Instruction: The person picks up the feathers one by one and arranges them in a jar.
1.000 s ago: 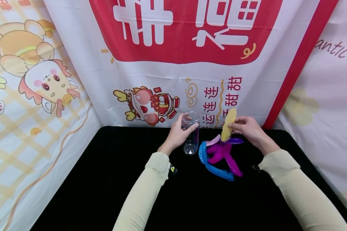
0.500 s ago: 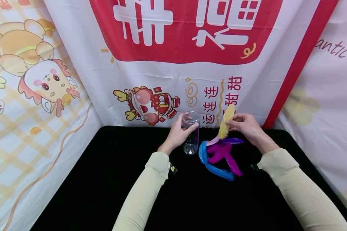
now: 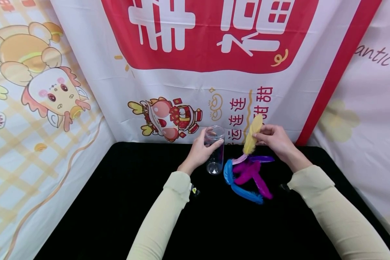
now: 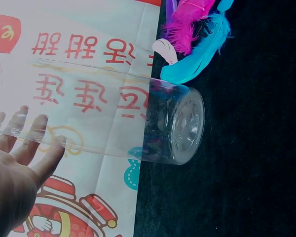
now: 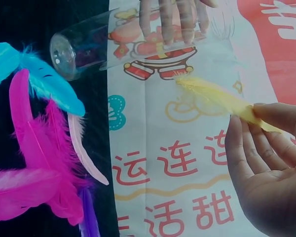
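From where I stand, both forearms, in pale yellow-green sleeves, reach forward over the black cloth-covered table. The left hand is wrapped round a clear, colourless cylindrical jar, thumb across the near side, the other fingers slightly apart along its wall. The jar's open mouth is uppermost; I can't tell whether its base touches the cloth. The right hand, wrist bent inward, pinches a slim yellow feather between thumb and forefinger, its other fingers loosely curved. The feather is raised, fluffy end down, near the jar but apart from it. Beneath it lie bright blue feathers, magenta feathers, a purple feather and a pale pink feather.
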{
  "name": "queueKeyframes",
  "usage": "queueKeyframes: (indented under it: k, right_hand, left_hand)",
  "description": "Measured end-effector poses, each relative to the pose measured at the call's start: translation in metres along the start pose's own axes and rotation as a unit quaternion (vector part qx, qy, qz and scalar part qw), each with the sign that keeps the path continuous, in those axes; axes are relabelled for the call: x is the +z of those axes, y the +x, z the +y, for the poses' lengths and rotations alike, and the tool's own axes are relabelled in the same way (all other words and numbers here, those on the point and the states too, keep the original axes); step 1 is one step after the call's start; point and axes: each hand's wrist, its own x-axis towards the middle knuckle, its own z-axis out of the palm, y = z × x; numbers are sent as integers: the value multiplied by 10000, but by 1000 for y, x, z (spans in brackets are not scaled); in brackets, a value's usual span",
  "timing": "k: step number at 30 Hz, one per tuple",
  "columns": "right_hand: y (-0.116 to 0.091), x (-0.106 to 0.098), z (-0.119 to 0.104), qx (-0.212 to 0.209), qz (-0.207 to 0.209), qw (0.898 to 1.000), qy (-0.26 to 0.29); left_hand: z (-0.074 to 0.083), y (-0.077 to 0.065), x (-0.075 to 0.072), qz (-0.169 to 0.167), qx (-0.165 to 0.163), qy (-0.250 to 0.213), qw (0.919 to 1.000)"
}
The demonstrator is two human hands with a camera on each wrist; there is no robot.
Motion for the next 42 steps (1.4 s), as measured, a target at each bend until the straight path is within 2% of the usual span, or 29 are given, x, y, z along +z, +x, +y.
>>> queueKeyframes:
  k: [24, 42]
  right_hand:
    - [5, 8, -11, -305, 172, 9993, 146]
    - [8, 19, -29, -690, 350, 9968, 188]
  left_hand:
    - [0, 1, 1, -4, 79, 26, 10000]
    - [1, 0, 1, 16, -53, 68, 10000]
